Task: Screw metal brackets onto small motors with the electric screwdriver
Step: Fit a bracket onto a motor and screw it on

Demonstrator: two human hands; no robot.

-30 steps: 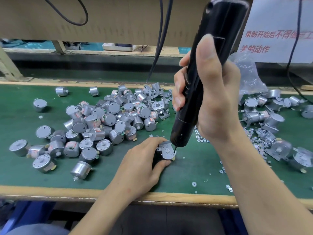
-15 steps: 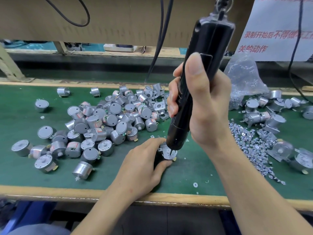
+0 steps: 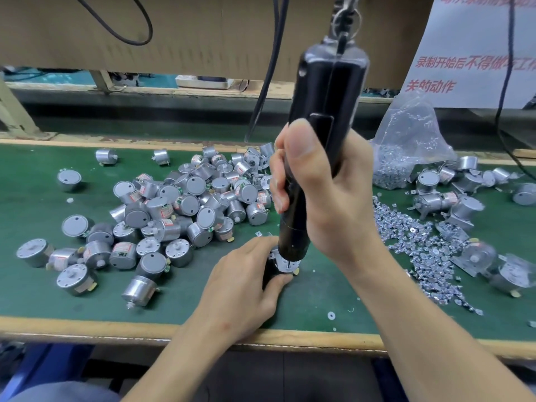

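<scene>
My left hand (image 3: 246,282) grips a small motor with a metal bracket (image 3: 282,264) on top, standing on the green mat near the front edge; most of the motor is hidden by my fingers. My right hand (image 3: 322,192) holds the black electric screwdriver (image 3: 322,134) nearly upright. Its bit touches the bracket from above. The screwdriver hangs from a ring and cable at the top.
A heap of silver motors (image 3: 179,204) lies left of my hands. Loose screws (image 3: 417,248) spread to the right, beside a plastic bag of parts (image 3: 406,146) and motors fitted with brackets (image 3: 470,256). The table's wooden edge (image 3: 87,329) runs along the front.
The screwdriver has come down and shifted left over the bracket, standing more upright. My left hand still holds the motor in the same spot.
</scene>
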